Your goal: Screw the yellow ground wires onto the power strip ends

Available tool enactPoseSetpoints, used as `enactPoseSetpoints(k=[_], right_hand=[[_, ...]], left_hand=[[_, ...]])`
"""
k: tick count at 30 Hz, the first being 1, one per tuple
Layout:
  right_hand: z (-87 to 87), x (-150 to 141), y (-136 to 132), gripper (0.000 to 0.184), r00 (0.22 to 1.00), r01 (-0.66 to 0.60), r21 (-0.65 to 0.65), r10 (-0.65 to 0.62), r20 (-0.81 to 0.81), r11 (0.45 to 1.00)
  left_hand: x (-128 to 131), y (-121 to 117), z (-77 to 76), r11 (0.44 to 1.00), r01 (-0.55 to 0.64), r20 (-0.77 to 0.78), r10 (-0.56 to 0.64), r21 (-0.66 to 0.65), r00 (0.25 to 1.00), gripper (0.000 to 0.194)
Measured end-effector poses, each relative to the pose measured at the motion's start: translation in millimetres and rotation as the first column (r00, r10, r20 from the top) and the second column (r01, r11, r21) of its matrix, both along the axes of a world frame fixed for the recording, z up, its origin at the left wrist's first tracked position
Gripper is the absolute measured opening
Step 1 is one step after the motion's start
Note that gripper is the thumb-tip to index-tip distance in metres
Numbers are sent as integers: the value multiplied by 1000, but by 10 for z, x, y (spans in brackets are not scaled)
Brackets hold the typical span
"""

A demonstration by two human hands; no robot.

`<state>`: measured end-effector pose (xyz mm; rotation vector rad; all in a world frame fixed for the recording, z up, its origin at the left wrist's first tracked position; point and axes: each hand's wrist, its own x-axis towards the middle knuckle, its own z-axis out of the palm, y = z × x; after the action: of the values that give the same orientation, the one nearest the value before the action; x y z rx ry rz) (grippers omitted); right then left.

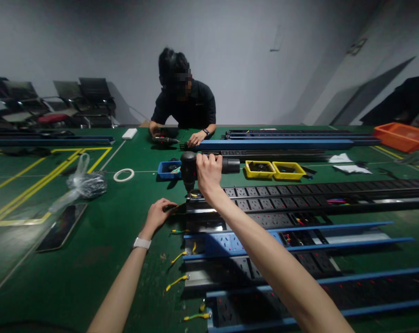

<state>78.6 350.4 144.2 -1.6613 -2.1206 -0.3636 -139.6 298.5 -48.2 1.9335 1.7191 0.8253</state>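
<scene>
My right hand is wrapped round the grip of a black electric screwdriver, its bit pointing down at the left end of a long black power strip. At that same end my left hand lies with fingers curled, pinching a small yellow-green wire. A white watch sits on my left wrist. Several more strips in blue housings lie nearer me, with yellow-green wires sticking out of their left ends.
A person in black sits across the green table, hands on another strip. A blue tray, two yellow trays, a tape roll, a plastic bag, a phone and an orange crate lie around.
</scene>
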Motion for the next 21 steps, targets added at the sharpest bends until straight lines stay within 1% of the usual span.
enactPoseSetpoints(k=[4, 7, 12, 17, 21], right_hand=[[-35, -17, -4, 35, 1000, -5, 24, 5, -27, 1000], [-32, -44, -9, 36, 999, -7, 15, 8, -38, 1000], [14, -105, -60, 37, 999, -19, 0, 19, -32, 1000], [19, -140, -159, 28, 999, -45, 31, 45, 3, 999], [0, -114, -153, 23, 1000, -30, 94, 30, -2, 995]], left_hand=[[7, 7, -26, 1000, -12, -14, 13, 20, 1000, 33], [7, 13, -52, 1000, -20, -19, 20, 14, 1000, 36], [42, 23, -100, 995, -97, -19, 97, -1, 995, 28], [99, 44, -131, 995, -91, 10, 91, 50, 996, 27], [137, 40, -81, 993, -97, 21, 96, 66, 995, 24]])
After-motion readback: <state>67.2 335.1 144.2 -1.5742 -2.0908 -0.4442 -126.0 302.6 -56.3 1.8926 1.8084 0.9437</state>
